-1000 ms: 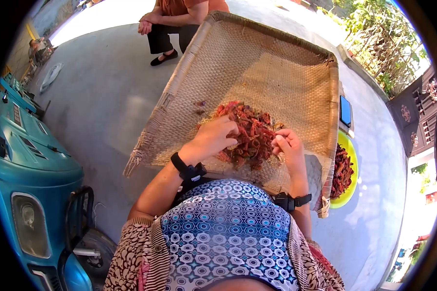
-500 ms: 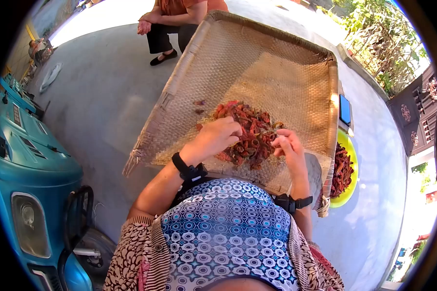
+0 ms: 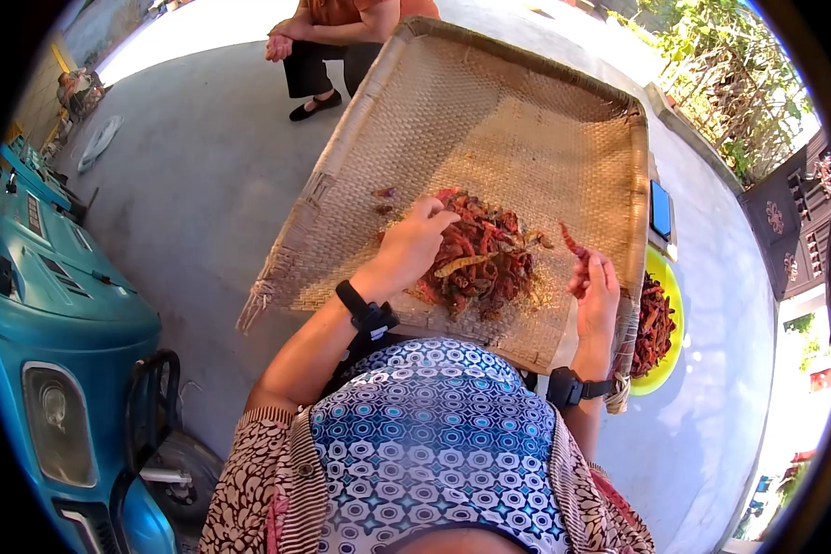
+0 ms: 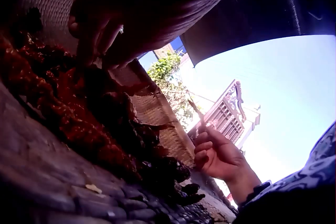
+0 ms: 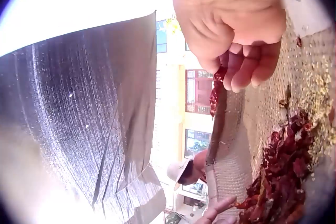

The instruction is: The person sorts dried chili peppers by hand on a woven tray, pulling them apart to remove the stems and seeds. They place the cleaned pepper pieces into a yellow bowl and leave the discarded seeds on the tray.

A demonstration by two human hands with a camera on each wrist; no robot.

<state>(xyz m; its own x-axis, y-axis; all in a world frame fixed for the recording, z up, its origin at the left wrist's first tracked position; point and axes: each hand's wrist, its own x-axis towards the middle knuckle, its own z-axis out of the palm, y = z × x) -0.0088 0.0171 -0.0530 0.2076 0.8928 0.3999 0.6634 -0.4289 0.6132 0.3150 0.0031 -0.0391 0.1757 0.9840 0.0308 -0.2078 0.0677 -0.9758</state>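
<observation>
A heap of dried red chili peppers (image 3: pixel 475 254) lies in the near half of a woven tray (image 3: pixel 545 152). My right hand (image 3: pixel 595 295) pinches one dried chili pepper (image 3: pixel 574 242) between thumb and fingers, to the right of the heap; in the right wrist view the chili pepper (image 5: pixel 217 90) points away from the fingertips. My left hand (image 3: pixel 415 242) is at the heap's left side, its fingers loosely bent over the peppers. In the left wrist view the left fingers (image 4: pixel 97 45) are dark against the heap. A pale yellowish pepper (image 3: pixel 464 265) lies on top.
A yellow-green basin (image 3: pixel 671 323) of dried chilies stands on the ground right of the tray, beside a blue-screened phone (image 3: pixel 660 209). A teal vehicle (image 3: pixel 74 305) is at the left. Another person (image 3: pixel 342 46) sits beyond the tray's far left edge.
My right hand has moved right, away from the heap, with a chili pepper raised in its fingers. My left hand has shifted slightly up and left, and the pale pepper now shows.
</observation>
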